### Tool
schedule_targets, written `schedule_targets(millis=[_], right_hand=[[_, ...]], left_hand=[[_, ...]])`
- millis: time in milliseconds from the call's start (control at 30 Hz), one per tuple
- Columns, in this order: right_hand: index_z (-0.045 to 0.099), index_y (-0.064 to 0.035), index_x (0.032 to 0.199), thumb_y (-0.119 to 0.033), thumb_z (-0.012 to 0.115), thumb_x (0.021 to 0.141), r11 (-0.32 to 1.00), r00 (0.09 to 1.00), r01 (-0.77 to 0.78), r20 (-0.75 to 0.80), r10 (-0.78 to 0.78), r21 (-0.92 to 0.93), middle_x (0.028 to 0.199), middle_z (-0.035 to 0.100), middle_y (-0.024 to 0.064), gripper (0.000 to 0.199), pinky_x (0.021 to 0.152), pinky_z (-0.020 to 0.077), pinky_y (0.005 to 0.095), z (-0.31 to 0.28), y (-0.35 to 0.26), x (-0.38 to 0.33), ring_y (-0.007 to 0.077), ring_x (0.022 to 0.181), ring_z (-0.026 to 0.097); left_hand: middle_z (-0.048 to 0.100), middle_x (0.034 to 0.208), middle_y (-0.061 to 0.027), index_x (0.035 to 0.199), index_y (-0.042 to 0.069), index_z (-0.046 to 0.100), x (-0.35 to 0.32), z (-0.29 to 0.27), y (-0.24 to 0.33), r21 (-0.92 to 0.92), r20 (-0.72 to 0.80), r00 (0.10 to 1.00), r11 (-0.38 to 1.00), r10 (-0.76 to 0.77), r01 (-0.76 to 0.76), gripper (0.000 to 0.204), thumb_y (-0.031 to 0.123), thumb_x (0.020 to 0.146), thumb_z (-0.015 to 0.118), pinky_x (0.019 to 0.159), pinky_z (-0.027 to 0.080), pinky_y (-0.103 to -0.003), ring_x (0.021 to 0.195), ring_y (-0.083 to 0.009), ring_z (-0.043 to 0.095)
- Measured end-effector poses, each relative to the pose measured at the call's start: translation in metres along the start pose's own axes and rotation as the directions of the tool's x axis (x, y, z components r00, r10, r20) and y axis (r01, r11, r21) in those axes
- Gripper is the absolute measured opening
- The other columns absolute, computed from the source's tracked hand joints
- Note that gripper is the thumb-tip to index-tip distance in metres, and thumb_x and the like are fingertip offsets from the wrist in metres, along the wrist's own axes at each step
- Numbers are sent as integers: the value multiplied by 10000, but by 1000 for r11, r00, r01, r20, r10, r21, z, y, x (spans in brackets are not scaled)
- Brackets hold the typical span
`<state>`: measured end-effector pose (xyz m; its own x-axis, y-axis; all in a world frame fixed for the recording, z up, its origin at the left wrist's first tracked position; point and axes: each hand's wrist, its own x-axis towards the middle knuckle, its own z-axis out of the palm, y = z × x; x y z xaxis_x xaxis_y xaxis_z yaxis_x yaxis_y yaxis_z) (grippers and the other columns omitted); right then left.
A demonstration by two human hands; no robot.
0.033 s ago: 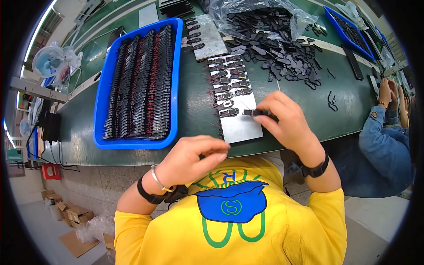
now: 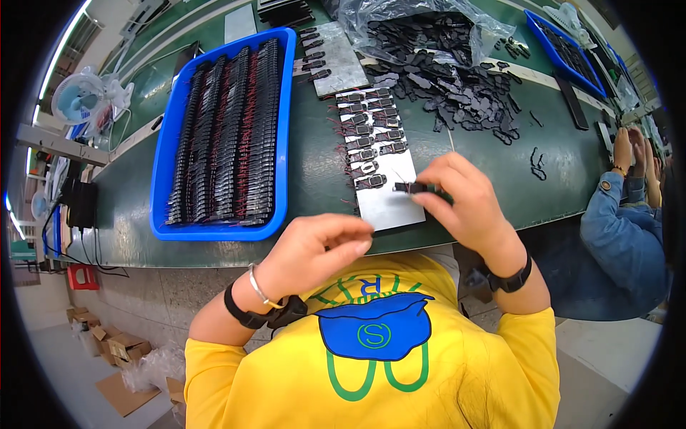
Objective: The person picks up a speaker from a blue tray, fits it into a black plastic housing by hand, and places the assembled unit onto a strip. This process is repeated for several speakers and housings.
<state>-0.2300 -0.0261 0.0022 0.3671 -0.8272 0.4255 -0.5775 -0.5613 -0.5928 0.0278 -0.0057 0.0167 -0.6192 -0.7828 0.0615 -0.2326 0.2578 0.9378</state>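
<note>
Between the thumb and fingers of my right hand (image 2: pixel 461 196) is a small black part with thin wires (image 2: pixel 410 187), held just above the lower end of a silvery metal plate (image 2: pixel 393 214). My left hand (image 2: pixel 318 247) hovers at the near edge of the table, left of that plate. Its fingers are curved with a gap to the thumb, and nothing shows in it. Two columns of small black wired parts (image 2: pixel 363 143) lie on the plate, red wires sticking out on the left side. Fingertips hide some of the held part.
A blue tray (image 2: pixel 284 143) filled with rows of black wired parts stands left. A second metal plate (image 2: pixel 336 61) lies farther back. Loose black flat pieces (image 2: pixel 471 100) spill from a clear plastic bag (image 2: pixel 493 28). At the right sits another person in a blue sleeve (image 2: pixel 611 222).
My right hand and the black part have shifted very slightly down and right. My left hand has risen a little; the rest looks the same.
</note>
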Motion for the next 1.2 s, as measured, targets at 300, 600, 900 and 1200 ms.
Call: schedule_targets(millis=[300,600,900,1200], right_hand=[[624,-2,895,-30,787,659,984,989,149,-23,-147,99,880,636,144,288,633,516,348,12,-29,-19,309,758,633],[636,4,918,-27,786,652,986,990,142,-24,-141,85,804,657,133,307,589,524,340,13,-32,-26,297,682,653],[664,-8,931,-16,774,667,988,990,119,-88,-110,98,763,654,116,287,545,517,315,13,-34,-32,267,648,655],[681,-21,934,-21,730,712,962,956,241,-203,-213,130,763,628,87,227,513,493,302,17,-30,-33,230,613,626]], left_hand=[[680,844,-74,1014,-35,665,24,18,-8,-618,41,909,704,-416,350,151,59,900,631,616,542,-221,700,-111,650],[678,815,-69,981,-24,676,20,27,-7,-491,-46,921,812,-386,315,118,7,869,654,615,541,-220,683,-114,653],[695,932,-117,970,-34,673,9,31,-12,-121,-187,982,992,2,-25,134,-43,836,668,701,553,-236,781,-149,680],[684,1010,-162,996,-46,653,7,33,-21,-168,-180,971,968,159,-189,139,-55,861,625,747,569,-271,840,-201,696]])
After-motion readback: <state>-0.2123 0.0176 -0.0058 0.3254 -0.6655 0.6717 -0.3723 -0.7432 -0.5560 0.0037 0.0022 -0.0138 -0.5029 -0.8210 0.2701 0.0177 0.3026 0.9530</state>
